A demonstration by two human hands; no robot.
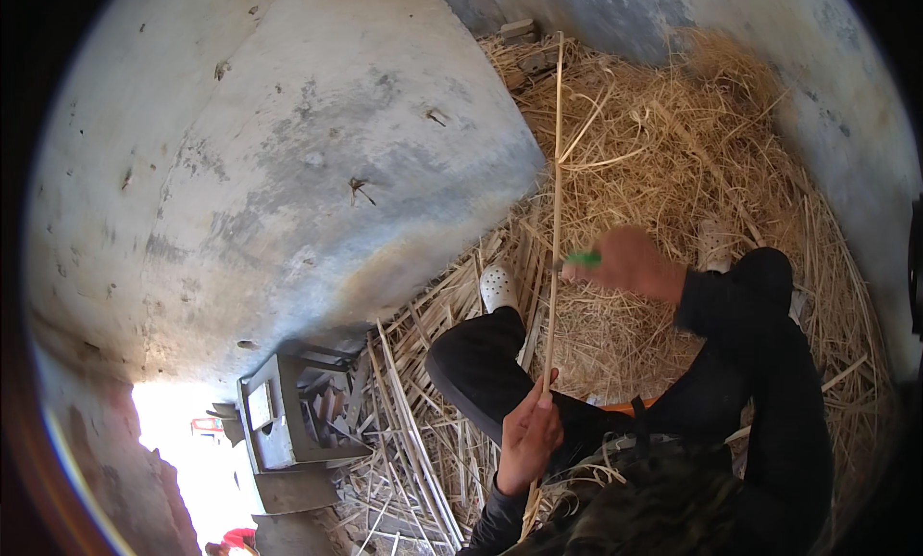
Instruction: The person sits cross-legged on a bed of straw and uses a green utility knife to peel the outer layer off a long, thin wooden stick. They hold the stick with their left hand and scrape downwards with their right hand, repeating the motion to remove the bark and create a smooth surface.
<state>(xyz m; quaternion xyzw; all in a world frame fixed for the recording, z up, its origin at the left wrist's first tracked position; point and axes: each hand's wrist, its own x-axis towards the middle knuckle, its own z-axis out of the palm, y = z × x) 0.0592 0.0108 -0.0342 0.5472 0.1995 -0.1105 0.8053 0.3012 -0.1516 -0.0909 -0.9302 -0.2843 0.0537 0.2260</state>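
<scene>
A long, thin pale cane [557,205] runs upright through the view, from my lap toward the straw heap. My left hand [531,433] is closed around its lower part, thumb lying along it. Higher up, my right hand [635,265], smeared by motion, grips a small tool with a green handle [584,258]. The tool's tip meets the cane or is just beside it; its blade is too blurred to make out. Thin peeled strips [608,162] curl away from the cane's upper part. More pale shavings [591,474] lie on my lap.
Loose straw and shavings [663,152] heap up against the far wall. Split canes [413,431] lie on the floor to the left, near a grey box-like stand [298,412] holding wood scraps. A plastered wall [288,172] stands close on the left; a bright opening [192,441] is at lower left.
</scene>
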